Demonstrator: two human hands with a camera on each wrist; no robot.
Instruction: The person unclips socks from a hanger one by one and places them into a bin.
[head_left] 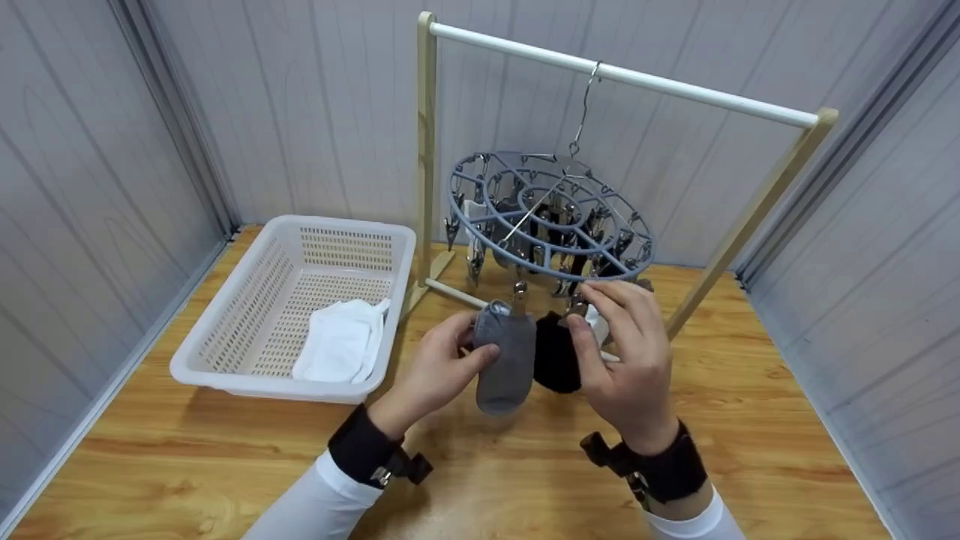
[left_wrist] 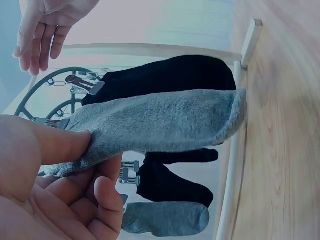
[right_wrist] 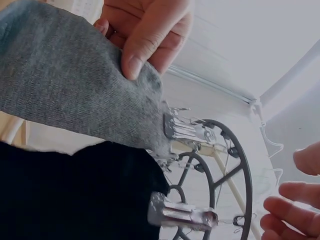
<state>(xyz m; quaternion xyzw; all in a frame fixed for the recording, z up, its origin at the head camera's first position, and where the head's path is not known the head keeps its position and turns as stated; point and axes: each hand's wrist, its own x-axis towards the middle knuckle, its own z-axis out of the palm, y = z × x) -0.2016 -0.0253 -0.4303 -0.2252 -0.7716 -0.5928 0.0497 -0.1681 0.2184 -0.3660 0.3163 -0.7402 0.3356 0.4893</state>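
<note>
A grey sock (head_left: 506,367) hangs by its cuff from a metal clip (right_wrist: 185,131) on the round blue-grey hanger (head_left: 541,268). My left hand (head_left: 442,364) pinches the sock's edge near the cuff between thumb and fingers. Just right of it, a black sock (head_left: 556,364) hangs from another clip (right_wrist: 182,215). Close to that clip in the head view is my right hand (head_left: 630,352); both wrist views show its fingers spread apart, holding nothing. Behind, in the left wrist view, more black socks and another grey sock (left_wrist: 167,218) hang.
The hanger hooks over the white rod (head_left: 697,91) of a wooden stand (head_left: 426,150). On the left, a white plastic basket (head_left: 187,367) holds white fabric pieces (head_left: 337,341). Spare clips (head_left: 451,229) dangle around the hanger's ring. Panelled walls enclose the wooden table (head_left: 510,480).
</note>
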